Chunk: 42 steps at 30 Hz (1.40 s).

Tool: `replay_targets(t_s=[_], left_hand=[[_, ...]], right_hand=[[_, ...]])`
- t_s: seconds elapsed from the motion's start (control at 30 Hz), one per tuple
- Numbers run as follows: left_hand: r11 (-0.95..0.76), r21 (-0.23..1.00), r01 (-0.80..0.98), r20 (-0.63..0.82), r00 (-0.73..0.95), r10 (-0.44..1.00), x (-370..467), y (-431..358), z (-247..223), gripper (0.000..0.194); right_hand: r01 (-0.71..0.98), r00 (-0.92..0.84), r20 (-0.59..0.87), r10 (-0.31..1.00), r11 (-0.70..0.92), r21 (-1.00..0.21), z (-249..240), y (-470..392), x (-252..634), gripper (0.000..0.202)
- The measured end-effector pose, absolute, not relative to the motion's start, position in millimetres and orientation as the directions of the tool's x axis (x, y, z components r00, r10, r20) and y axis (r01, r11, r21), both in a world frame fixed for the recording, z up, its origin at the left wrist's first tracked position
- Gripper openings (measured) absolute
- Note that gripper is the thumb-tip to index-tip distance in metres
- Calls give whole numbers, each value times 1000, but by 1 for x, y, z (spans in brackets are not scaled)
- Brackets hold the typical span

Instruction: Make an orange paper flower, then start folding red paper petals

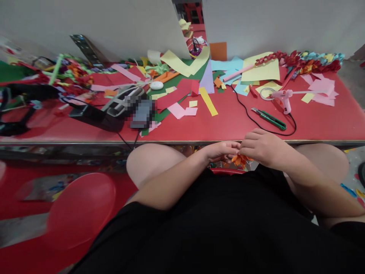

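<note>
Just in front of the table's edge, over my lap, both hands meet around an orange folded-paper flower [241, 161]. My left hand [222, 152] pinches at its left side, with the fingertips close together. Over its top and right side curls my right hand [261, 146], hiding part of the paper. Orange points stick out below the fingers. On the table beyond my right hand lie a green utility knife [269, 118] and a pink hot glue gun [283, 99] with a black cord.
The red table [228, 121] carries scattered coloured paper, a yellow strip [208, 101], a white computer mouse [156, 85] and a black box with cables [95, 118]. Paper garlands [308, 62] lie along the wall. A red stool [82, 209] stands at lower left.
</note>
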<state>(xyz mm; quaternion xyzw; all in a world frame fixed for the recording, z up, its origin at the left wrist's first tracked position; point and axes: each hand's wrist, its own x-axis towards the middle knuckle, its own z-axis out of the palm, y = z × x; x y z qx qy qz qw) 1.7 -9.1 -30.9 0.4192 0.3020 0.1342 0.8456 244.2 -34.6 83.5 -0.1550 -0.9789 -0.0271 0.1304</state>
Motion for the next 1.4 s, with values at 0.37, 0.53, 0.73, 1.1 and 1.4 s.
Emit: replay_targets(t_s=[0.37,0.53,0.73,1.1,1.4], left_hand=[[644,737,-206,-388,650,653,4,-19,-10,46],[621,724,-299,-353,613,707,8,-24,-4,46],[590,692,-416,-290,588,755,8,-24,0,42],[620,523,-586,-318,540,779,9,-20,-10,37],[523,606,-599,-255,477,841,11,-23,-10,49]], right_hand=[[403,-783,561,267,906,131,74,-36,242,23],[445,-728,618,296,890,99,70,-37,241,22],[430,-588,686,429,884,-184,73,-38,238,21],[299,-230,402,886,458,-837,55,-18,244,12],[-178,-363,59,930,-7,-984,39,-26,219,36]])
